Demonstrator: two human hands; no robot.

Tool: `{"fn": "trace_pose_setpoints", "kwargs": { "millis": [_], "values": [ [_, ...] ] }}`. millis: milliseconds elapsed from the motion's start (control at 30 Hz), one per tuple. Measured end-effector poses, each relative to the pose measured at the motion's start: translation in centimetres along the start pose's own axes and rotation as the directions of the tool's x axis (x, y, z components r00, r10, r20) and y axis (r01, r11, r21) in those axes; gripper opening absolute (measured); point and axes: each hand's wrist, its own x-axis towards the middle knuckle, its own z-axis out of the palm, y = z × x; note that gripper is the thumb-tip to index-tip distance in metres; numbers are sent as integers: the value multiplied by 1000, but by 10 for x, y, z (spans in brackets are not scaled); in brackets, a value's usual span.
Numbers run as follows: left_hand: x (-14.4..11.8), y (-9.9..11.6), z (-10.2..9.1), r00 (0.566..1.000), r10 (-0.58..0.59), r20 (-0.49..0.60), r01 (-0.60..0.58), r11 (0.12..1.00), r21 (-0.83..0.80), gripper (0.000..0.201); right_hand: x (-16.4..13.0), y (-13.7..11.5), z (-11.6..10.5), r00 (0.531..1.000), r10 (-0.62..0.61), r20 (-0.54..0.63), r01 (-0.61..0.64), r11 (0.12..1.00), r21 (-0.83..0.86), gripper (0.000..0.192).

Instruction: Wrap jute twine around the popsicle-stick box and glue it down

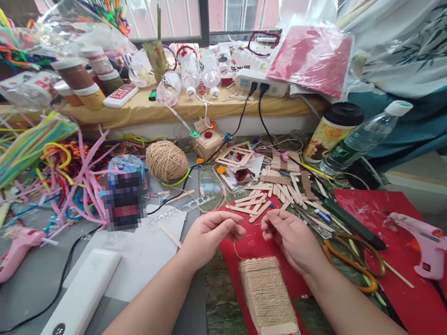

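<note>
From the head camera, looking down over the cluttered craft table (pixel 25 295), both hands were raised just above a twine-wrapped panel of craft sticks (pixel 269 299). The panel lay on a red sheet of paper (pixel 255 243), its long axis running away from the person, with the bare stick ends showing at the near edge. It sat directly below the gap between the two wrists, a little closer to the right hand (pixel 291 238) than to the left hand (pixel 210 236).

Both hands had thumb and fingers pressed together in a pinch. A thin strand of twine seemed to run from the panel's far left corner up toward the left hand, so I judged the left pinch held it; what the right pinch gripped, I could not tell.

Just beyond the fingers lay a scatter of loose craft sticks (pixel 268 191). Orange-handled scissors (pixel 351 260) rested beside the right wrist, a pink glue gun (pixel 428 247) further right, and a ball of twine (pixel 166 160) well beyond the left hand.
</note>
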Motion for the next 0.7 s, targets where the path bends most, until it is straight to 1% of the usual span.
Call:
{"fn": "trace_pose_setpoints", "kwargs": {
  "millis": [100, 167, 233, 333, 500, 567, 700],
  "values": [
    [-2, 0, 4, 999, -51, -7, 51, 990, 130, 45, -4, -1, 5, 996, -89, 33, 92, 988, -125, 30],
    [-3, 0, 8, 997, -80, 3, 77, 971, 227, 46, -7, -2, 8, 991, -114, 74, 125, 977, -174, 31],
    [-4, -2, 13, 995, -95, 12, 86, 942, 323, 45, -9, -3, 10, 982, -134, 133, 159, 965, -207, 26],
    [-4, -6, 19, 996, -87, 17, 70, 892, 446, 45, -9, -4, 10, 964, -170, 204, 217, 947, -236, 18],
    [-2, -9, 21, 998, -64, 2, 52, 841, 539, 45, -8, -5, 11, 936, -221, 274, 297, 913, -280, 9],
    [-1, -9, 21, 999, -37, 14, 21, 806, 591, 43, -11, -8, 11, 918, -271, 288, 363, 867, -342, 7],
    [-2, -7, 22, 997, 39, 59, -69, 709, 702, 37, -15, -12, 12, 867, -373, 331, 495, 720, -486, 11]
  ]
}}
